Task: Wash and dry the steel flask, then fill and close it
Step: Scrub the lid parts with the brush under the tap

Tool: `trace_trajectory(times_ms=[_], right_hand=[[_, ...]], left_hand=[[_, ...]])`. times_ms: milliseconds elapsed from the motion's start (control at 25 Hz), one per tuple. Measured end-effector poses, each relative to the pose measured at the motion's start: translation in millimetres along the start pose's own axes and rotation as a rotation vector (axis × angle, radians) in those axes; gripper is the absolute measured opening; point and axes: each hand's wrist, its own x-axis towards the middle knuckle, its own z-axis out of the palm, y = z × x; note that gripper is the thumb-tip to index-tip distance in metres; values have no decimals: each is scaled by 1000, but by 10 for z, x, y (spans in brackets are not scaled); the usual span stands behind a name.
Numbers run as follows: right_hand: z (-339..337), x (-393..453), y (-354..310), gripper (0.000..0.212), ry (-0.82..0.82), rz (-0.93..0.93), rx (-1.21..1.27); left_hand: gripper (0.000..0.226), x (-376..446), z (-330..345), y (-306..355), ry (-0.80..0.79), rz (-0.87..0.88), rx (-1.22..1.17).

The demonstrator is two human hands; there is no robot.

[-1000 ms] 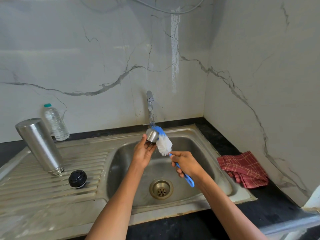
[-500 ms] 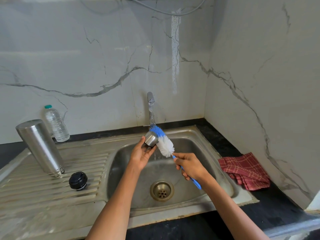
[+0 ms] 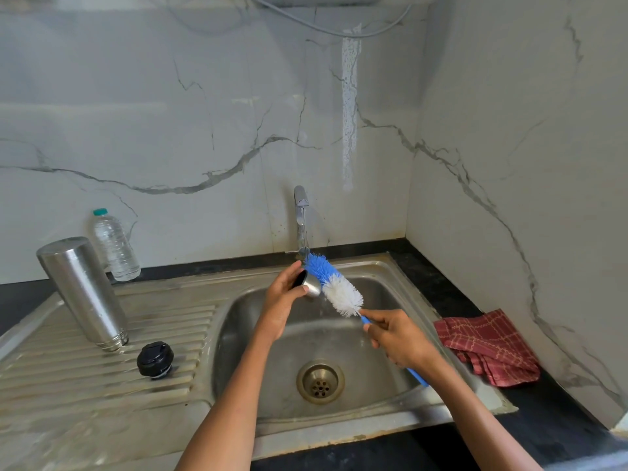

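Withdrawn slightly, right hand (image 3: 401, 338) grips brush (image 3: 334, 286); left hand (image 3: 283, 300) pinches cup (image 3: 311, 286).

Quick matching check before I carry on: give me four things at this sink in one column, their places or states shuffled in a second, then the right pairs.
Things:
1. steel flask
2. black stopper
3. steel cup lid
4. red checked cloth

Places or states:
A. lying crumpled on the dark counter, right of the sink
B. held in the left hand under the tap, against the brush
C. standing mouth down on the ribbed drainboard
D. sitting alone on the drainboard, near the basin's edge

Pairs: 1-C, 2-D, 3-B, 4-A
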Motion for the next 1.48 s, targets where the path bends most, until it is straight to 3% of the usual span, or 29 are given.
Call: trace_trajectory(times_ms=[200,320,600,800,960,1160,1480], right_hand=[[-184,-13,-32,35,-89,0,10],[-365,-29,34,38,-181,-53,-129],[-496,208,-11,39,-193,-79,-352],[-552,186,-114,38,-265,-59,-336],[-411,250,-202,39,-221,-78,-446],[-294,183,-272,40,-214,-112,-405],[-314,-96,-156,41,-148,-108,-263]], left_hand=[[75,-73,-24,29,-22,113,455],[78,-91,-59,26,-52,114,592],[85,-150,54,90,-210,25,607],[83,-123,-24,78,-129,10,568],[80,-133,70,38,-215,3,587],[75,-61,-98,21,-43,6,528],[38,46,-46,-96,290,-18,468]])
